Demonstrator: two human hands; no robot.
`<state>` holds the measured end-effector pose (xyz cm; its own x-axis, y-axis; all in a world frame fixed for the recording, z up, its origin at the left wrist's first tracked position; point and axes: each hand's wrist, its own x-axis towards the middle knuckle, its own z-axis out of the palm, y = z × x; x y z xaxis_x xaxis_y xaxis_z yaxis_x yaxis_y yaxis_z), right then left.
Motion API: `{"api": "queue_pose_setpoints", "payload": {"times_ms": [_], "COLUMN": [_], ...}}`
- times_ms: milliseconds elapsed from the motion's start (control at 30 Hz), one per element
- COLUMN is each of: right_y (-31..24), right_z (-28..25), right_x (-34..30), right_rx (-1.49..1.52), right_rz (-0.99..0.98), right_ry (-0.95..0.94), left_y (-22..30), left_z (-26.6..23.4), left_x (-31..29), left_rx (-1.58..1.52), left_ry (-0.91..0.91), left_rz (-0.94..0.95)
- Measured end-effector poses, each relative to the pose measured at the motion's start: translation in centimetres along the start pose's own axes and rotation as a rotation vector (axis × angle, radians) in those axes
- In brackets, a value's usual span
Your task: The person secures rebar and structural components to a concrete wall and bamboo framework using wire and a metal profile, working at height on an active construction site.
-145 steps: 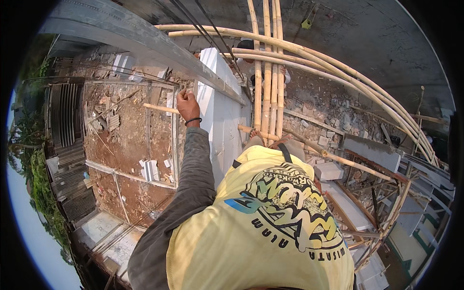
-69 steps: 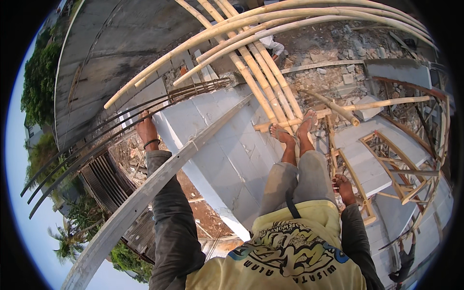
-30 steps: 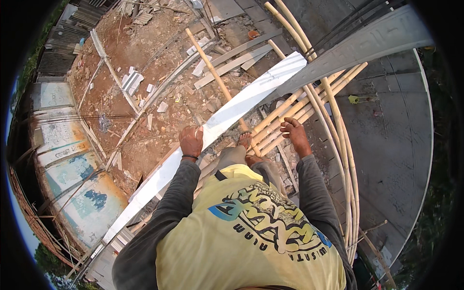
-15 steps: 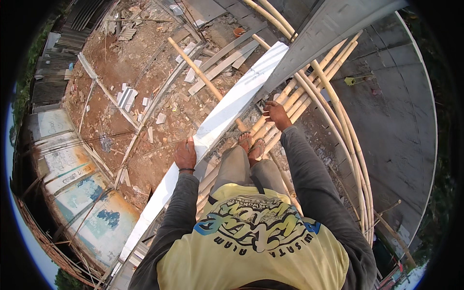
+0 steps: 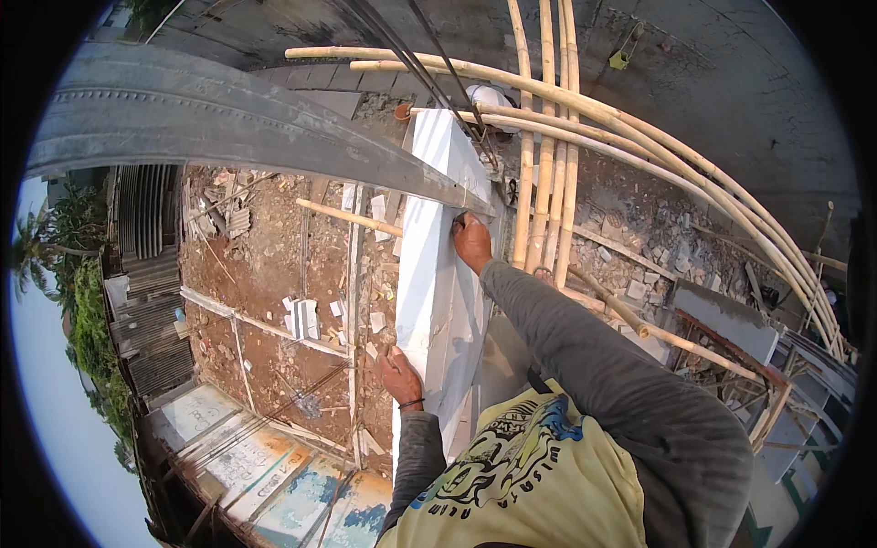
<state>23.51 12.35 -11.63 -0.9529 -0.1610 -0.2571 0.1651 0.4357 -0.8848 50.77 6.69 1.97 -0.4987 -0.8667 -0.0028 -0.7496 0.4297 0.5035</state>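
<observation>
Fingers (image 5: pixel 459 222) curled, the right hand (image 5: pixel 473 245) sits just beside the tip of one grey beam (image 5: pixel 256 132) — left hand (image 5: pixel 399 376) at one white wall's (image 5: pixel 418 301) edge — whether either grasps, can't tell.

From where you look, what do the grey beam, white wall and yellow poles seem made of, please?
Grey beam: perhaps dull metal, given its dotted, scuffed face. White wall: probably matt masonry, given flat, pale faces. Yellow poles: smooth bamboo, given ringed joints.

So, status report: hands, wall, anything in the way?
Left hand at edge of white wall. Right hand by end of grey beam. Beam hides part of wall.
</observation>
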Motion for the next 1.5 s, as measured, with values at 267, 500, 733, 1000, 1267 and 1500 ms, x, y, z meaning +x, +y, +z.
{"api": "queue_pose_setpoints", "payload": {"times_ms": [267, 500, 733, 1000, 1267, 1500], "right_y": [-3.6, -8.1, -0.7, 7.5, 7.5, 1.7], "right_z": [-7.5, -13.5, -10.7, -6.0, -4.2, -6.7], "right_x": [-3.9, -2.7, 8.7, 16.8, 16.3, 13.2], "right_rx": [0.605, 0.497, 0.223, -0.607, -0.067, 0.818], "right_rz": [0.122, 0.019, -0.137, -0.268, 0.078, 0.485], "right_ry": [-0.284, -0.584, -0.147, -0.69, -0.707, -0.503], "left_y": [14.0, 19.5, 20.8, 21.2, 21.1, 19.9], "left_z": [5.5, 12.1, 12.6, 14.4, 14.2, 16.3], "left_x": [5.2, 14.1, 14.3, 12.7, 10.2, 10.3], "left_rx": [-0.29, -1.104, -0.698, -0.245, -0.757, -1.372], "left_ry": [-0.303, -0.676, -0.548, -0.36, -0.629, -0.57], "left_rz": [0.3, -0.493, -0.399, 0.222, -0.462, -0.858]}}
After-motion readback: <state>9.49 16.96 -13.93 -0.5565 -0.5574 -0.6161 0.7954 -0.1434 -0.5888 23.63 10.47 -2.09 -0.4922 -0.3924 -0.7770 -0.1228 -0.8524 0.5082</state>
